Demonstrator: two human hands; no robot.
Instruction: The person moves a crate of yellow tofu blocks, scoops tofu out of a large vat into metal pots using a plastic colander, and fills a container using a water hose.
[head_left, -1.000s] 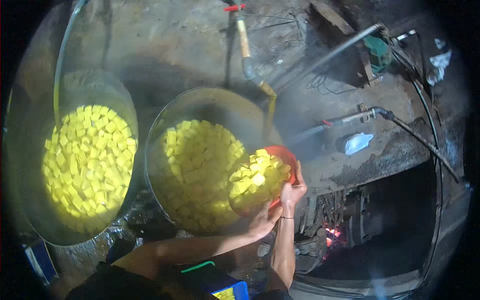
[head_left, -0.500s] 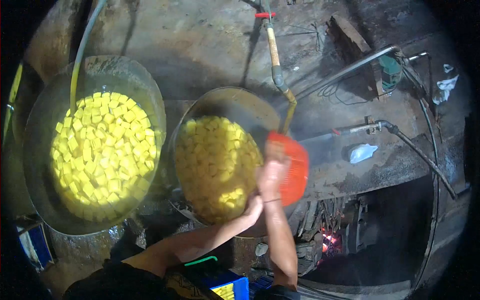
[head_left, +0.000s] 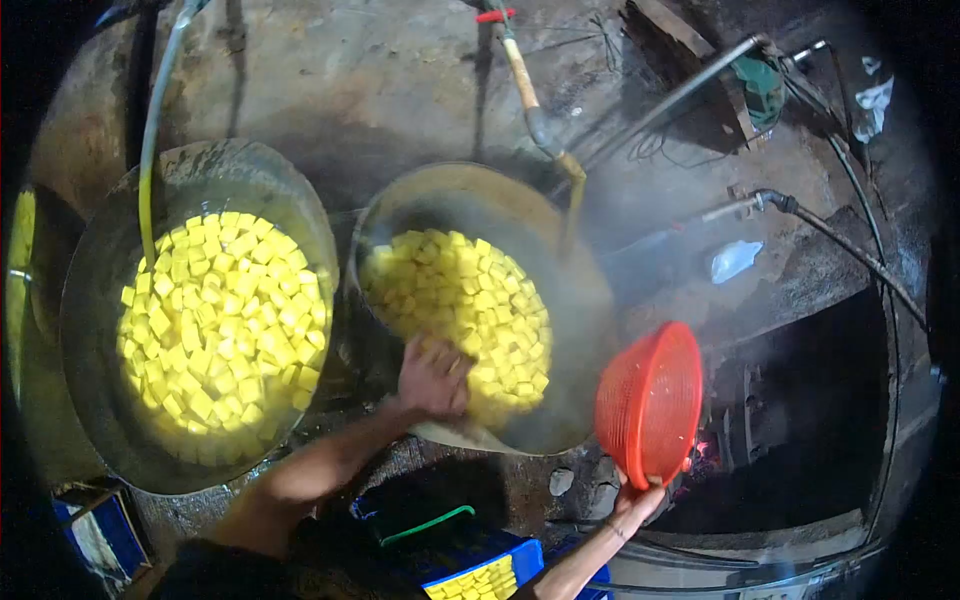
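My right hand (head_left: pixel 637 500) grips the rim of a red plastic colander (head_left: pixel 660 405), tipped on its side to the right of the middle wok. The colander's inside looks bare. My left hand (head_left: pixel 436 378) is over the near edge of that wok (head_left: pixel 590 300), loosely bent and a little blurred, with nothing visible in it. Below and beyond it, many yellow cubes (head_left: pixel 505 315) lie in cloudy liquid, partly veiled by steam and shadow. What the cubes are made of, I cannot tell.
Another wok (head_left: pixel 90 350) on the left holds more yellow cubes, with a hose (head_left: pixel 150 150) hanging into it. A pipe with a red valve (head_left: pixel 495 16) reaches over the middle wok. Near me is a blue crate (head_left: pixel 530 560) of yellow pieces. Embers (head_left: pixel 706 455) glow at right.
The colander has moved from the middle wok's right edge rightward and toward me, held by my right hand. My left hand has separated from the right and moved left over the wok.
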